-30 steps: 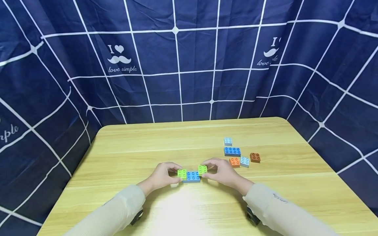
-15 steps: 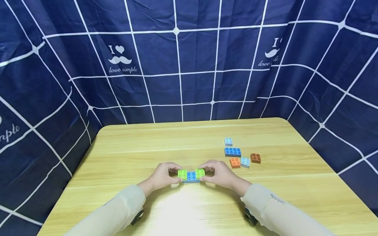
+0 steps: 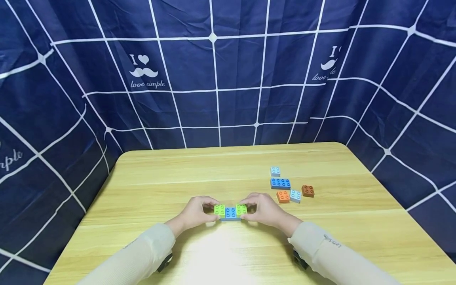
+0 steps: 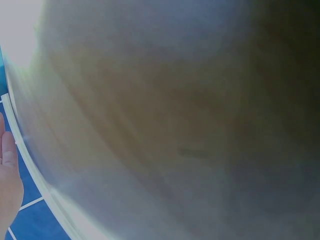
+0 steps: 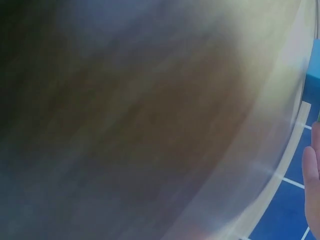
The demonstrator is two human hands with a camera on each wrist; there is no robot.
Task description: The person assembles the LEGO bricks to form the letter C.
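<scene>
Near the front middle of the table, a long blue toy brick [image 3: 230, 213] bears two lime-green 2x2 bricks, one over each end, with blue studs showing between them. My left hand [image 3: 195, 213] pinches the left green brick [image 3: 219, 210] between thumb and fingers. On the other side my right hand [image 3: 267, 210] pinches the right green brick [image 3: 241, 209] the same way. The wrist views show mostly blurred tabletop; a part of the left hand [image 4: 9, 175] appears at the left edge of its view, and a part of the right hand [image 5: 312, 185] at the right edge of the other.
Loose bricks lie behind the right hand: a light blue one [image 3: 275, 171], a long dark blue one [image 3: 280, 183], an orange one [image 3: 283, 196], another light blue one [image 3: 295, 195] and a brown one [image 3: 308, 190]. A dark blue curtain [image 3: 235, 107] surrounds the wooden table [image 3: 171, 170].
My right hand has moved slightly left and down, bringing its green brick from a tilted position off the right end to level on the blue brick. The left hand has stayed in place.
</scene>
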